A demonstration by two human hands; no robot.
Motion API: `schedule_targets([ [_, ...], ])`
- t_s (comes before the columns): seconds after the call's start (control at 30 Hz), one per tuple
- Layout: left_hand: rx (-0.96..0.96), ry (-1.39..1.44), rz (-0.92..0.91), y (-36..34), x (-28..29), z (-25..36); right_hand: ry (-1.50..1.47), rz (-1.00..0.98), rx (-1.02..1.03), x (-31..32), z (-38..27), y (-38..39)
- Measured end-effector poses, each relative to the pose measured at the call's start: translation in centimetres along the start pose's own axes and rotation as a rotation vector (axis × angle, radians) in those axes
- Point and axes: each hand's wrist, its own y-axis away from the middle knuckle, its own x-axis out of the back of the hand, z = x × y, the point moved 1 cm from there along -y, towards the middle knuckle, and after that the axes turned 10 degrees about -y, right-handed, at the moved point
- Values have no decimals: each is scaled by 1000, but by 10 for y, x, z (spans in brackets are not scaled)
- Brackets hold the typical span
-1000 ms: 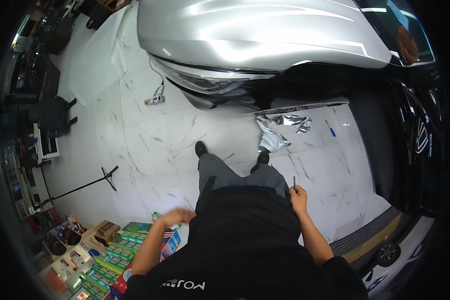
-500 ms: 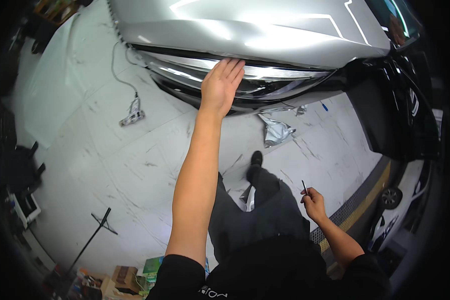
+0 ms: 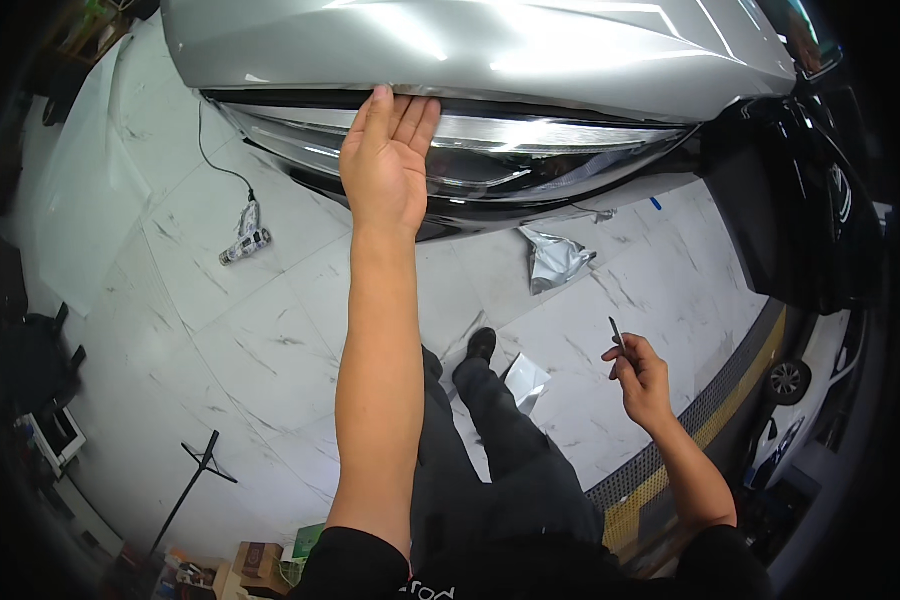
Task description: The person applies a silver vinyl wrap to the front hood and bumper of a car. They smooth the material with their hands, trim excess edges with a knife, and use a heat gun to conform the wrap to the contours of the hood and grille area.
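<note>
Up at top centre of the frame: left hand [image 3: 386, 160], arm stretched long from the lower edge, palm flat and fingers straight and together, pressed against the headlight [image 3: 530, 150] of a silver car [image 3: 490, 50]. Fingertips touching the dark seam where the headlight meets the silver panel above it. Nothing gripped; just laid open on the glossy surface.

Lower right of centre: right hand [image 3: 638, 375], raised off the floor, fingers curled around a thin dark blade-like tool [image 3: 616, 333], its point sticking up and slightly left. Exact kind of tool too small to tell. Well apart from the car and from the left hand.

Below the headlight, right of centre: crumpled piece of silvery film [image 3: 555, 257] lying on the white marble-patterned floor [image 3: 270, 340]. Centre of the frame: dark shoe [image 3: 481, 344] and dark trouser leg, with a small white sheet [image 3: 526, 380] just beside the leg on the tiles. Left of centre: heat gun [image 3: 244, 240] lying on the floor, its black cable [image 3: 210, 160] curving up toward the car's underside. Far left: large pale sheet [image 3: 80, 200] spread across the floor. Lower left: black T-shaped stand [image 3: 198, 475] lying flat. Right edge: black car [image 3: 810, 200], parked close to the silver one, and a yellow-and-dark ribbed strip [image 3: 690, 440] running diagonally along the floor's edge.
</note>
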Motion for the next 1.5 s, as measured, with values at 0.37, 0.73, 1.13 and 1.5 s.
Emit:
schedule_targets([
  [0.37, -27, -83, 161, 14, -15, -9, 134, -40, 88, -5, -15, -30],
  [0.73, 0, -238, 32, 18, -22, -21, 290, -21, 615, -28, -122, -100],
  [1.13, 28, -248, 84, 18, -17, -15, 656, 208, 1415, -100, -218, -196],
  [1.5, 32, -256, 87, 10, -8, -16, 794, 354, 1553, -119, -221, -218],
])
